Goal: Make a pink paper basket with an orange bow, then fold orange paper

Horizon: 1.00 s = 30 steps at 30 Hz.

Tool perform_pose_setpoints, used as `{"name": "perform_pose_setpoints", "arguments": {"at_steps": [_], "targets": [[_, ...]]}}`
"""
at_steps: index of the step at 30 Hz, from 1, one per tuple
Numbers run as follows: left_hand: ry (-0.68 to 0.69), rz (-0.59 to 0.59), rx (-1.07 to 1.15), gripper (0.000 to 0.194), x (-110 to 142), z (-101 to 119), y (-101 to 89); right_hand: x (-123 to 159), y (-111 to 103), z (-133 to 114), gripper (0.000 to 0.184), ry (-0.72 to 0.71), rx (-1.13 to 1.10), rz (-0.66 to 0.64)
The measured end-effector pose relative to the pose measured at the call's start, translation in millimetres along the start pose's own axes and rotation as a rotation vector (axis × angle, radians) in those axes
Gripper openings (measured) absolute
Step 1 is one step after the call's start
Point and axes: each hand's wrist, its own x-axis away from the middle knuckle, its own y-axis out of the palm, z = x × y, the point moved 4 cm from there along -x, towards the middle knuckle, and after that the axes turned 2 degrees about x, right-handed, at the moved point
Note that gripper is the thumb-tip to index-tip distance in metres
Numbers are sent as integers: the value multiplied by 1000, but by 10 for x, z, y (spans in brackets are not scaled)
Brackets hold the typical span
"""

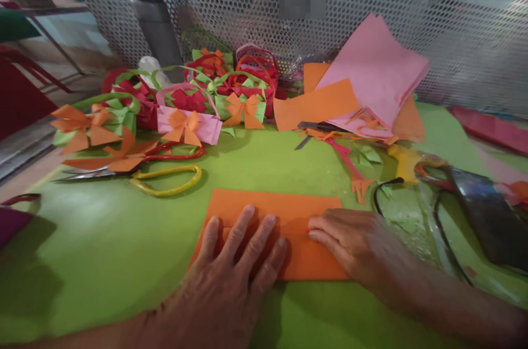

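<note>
A folded sheet of orange paper lies on the green tabletop in front of me. My left hand rests palm down on its left half, the fingers spread and touching the paper. On the right half is my right hand, its fingers curled and pressed together at the sheet's surface. Its fingertips seem to pinch the paper, though the contact is partly hidden. Beyond the sheet's left corner, scissors with red and yellow handles lie apart, an orange paper bow on them.
Small paper baskets with bows stand in a group at the back left, before a dark bottle. Pink sheets and orange pieces lie at the back right. A phone-like dark object and a black cable are on the right.
</note>
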Motion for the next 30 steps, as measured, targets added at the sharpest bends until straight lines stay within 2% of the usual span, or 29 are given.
{"name": "perform_pose_setpoints", "arguments": {"at_steps": [6, 12, 18, 23, 28, 30], "targets": [[-14, 21, 6, 88, -20, -1, -5, -56, -8, 13, 22, 19, 17, 0], [-35, -11, 76, 86, -36, 23, -47, -48, -8, -5, 26, 42, 30, -34], [-12, -101, 102, 78, -72, 18, -70, -27, -28, -10, 29, -32, 137, 1], [-21, -101, 155, 82, -100, 11, -35, 4, -41, -21, 26, -126, 236, -33], [-15, -152, 179, 83, -106, 7, -63, 3, -51, -14, 23, -140, 252, -22], [-24, -139, 169, 85, -114, -34, -68, -34, -58, 10, 22, -148, 291, -29]]}}
